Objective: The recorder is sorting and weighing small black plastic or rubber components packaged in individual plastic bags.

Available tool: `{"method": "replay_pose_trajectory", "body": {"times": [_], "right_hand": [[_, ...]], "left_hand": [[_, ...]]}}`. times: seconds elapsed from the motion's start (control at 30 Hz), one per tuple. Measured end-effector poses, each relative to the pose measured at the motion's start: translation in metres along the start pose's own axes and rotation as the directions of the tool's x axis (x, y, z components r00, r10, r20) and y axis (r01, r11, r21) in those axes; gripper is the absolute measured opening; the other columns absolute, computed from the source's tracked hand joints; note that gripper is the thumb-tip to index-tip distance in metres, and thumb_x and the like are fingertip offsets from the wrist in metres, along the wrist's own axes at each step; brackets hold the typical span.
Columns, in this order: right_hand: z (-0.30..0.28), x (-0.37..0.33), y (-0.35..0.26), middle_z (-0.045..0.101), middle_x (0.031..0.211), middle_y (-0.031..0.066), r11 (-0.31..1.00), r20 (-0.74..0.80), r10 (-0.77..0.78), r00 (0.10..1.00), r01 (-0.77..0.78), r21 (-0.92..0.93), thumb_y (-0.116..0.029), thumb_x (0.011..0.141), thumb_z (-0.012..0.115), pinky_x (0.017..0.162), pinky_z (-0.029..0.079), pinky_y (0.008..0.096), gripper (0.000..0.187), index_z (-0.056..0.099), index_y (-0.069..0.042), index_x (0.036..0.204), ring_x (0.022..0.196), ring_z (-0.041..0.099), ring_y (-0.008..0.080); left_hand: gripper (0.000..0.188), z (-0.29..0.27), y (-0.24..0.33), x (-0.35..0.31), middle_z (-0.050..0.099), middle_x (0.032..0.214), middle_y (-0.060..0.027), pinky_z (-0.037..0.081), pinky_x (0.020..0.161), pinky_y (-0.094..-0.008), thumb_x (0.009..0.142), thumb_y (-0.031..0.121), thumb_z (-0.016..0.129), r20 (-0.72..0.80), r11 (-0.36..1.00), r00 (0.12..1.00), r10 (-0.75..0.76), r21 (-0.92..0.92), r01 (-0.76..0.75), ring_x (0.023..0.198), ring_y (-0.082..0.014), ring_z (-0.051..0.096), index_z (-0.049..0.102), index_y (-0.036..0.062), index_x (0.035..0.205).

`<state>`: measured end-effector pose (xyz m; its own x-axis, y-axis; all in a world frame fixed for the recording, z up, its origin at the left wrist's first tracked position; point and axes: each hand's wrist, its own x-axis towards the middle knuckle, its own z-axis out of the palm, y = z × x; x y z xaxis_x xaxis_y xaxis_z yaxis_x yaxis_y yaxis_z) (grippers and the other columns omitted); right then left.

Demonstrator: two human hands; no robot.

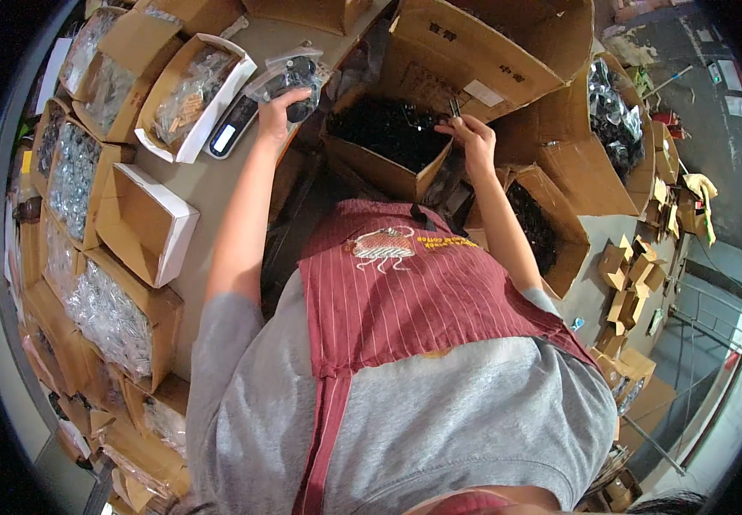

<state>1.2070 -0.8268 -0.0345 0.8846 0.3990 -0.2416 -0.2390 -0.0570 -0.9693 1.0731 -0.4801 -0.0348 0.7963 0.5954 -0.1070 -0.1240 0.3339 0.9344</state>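
Note:
My left hand (278, 113) is closed on a clear zip bag (292, 75) that has dark parts in it, over the table's edge. Right of it, a cardboard box (418, 182) stands open with a heap of small black parts (379, 129) inside. My right hand (472, 144) is above this box's right side, thumb and fingers pinched on a small thin piece (454, 108) that looks dark and shiny; its exact kind is too small to tell. Just left of the bag, a digital scale (227, 140) with a lit display lies on the table.
On the table's left are a white-edged box (143, 129) of bagged wooden-coloured pieces, an open carton (160, 225) and boxes of clear plastic parts (113, 318). To my right stand a box of black parts (532, 219) and a carton with dark bags (615, 120).

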Motion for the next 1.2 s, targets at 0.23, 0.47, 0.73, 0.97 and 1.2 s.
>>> {"method": "replay_pose_trajectory", "body": {"times": [0.23, 0.47, 0.73, 0.97, 1.2], "right_hand": [[0.001, -0.01, -0.001, 0.063, 0.086, 0.0105, 0.97, -0.007, -0.023, 1.0, 0.024, 0.242, -0.01, 0.093, 0.057, 0.082, 0.048, 0.0349, 0.019, 0.06, 0.007, 0.086, 0.092, 0.067, 0.0259], [0.002, -0.001, 0.008, 0.068, 0.089, 0.0155, 0.959, -0.06, 0.157, 0.986, -0.167, -0.227, -0.01, 0.092, 0.058, 0.086, 0.047, 0.0358, 0.019, 0.063, 0.008, 0.094, 0.09, 0.069, 0.0261], [-0.004, -0.018, -0.039, 0.066, 0.087, 0.0127, 0.94, -0.072, -0.014, 0.997, 0.037, 0.339, -0.011, 0.094, 0.055, 0.088, 0.047, 0.0373, 0.016, 0.061, 0.002, 0.087, 0.09, 0.068, 0.0275], [0.017, -0.069, -0.117, 0.067, 0.102, 0.0187, 0.891, 0.039, -0.294, 0.955, 0.26, 0.372, -0.009, 0.094, 0.053, 0.09, 0.049, 0.036, 0.018, 0.061, 0.007, 0.098, 0.095, 0.067, 0.0273], [0.036, -0.11, -0.164, 0.062, 0.107, 0.0218, 0.238, 0.519, -0.664, 0.539, 0.81, -0.536, 0.004, 0.071, 0.063, 0.09, 0.051, 0.0432, 0.025, 0.061, 0.003, 0.096, 0.108, 0.06, 0.038]], "left_hand": [[0.028, -0.004, 0.0, 0.009, 0.067, 0.089, -0.0044, 0.051, 0.077, -0.0306, 0.064, -0.001, 0.071, 0.016, 0.999, 0.999, -0.051, 0.002, 0.051, 0.08, -0.0174, 0.064, 0.066, 0.0037, 0.091], [0.024, -0.009, -0.002, 0.008, 0.068, 0.088, -0.0063, 0.052, 0.077, -0.031, 0.066, 0.0, 0.069, 0.008, 0.991, 0.991, -0.132, -0.007, 0.132, 0.081, -0.0189, 0.065, 0.067, 0.0028, 0.09], [0.014, -0.002, 0.005, 0.003, 0.067, 0.085, -0.0075, 0.051, 0.074, -0.0286, 0.071, 0.005, 0.069, 0.007, 0.994, 0.994, -0.111, 0.025, 0.11, 0.08, -0.0184, 0.064, 0.068, 0.0002, 0.084], [0.046, 0.052, 0.012, -0.044, 0.062, 0.109, -0.0184, 0.057, 0.083, -0.0384, 0.079, 0.006, 0.064, 0.415, 0.888, 0.848, -0.329, -0.17, 0.428, 0.096, -0.0279, 0.065, 0.049, -0.0061, 0.12], [0.065, 0.155, 0.036, -0.082, 0.063, 0.114, -0.0086, 0.055, 0.083, -0.0344, 0.082, 0.054, 0.065, 0.665, 0.682, 0.608, -0.434, -0.198, 0.704, 0.097, -0.0188, 0.064, 0.051, 0.0059, 0.125]]}}
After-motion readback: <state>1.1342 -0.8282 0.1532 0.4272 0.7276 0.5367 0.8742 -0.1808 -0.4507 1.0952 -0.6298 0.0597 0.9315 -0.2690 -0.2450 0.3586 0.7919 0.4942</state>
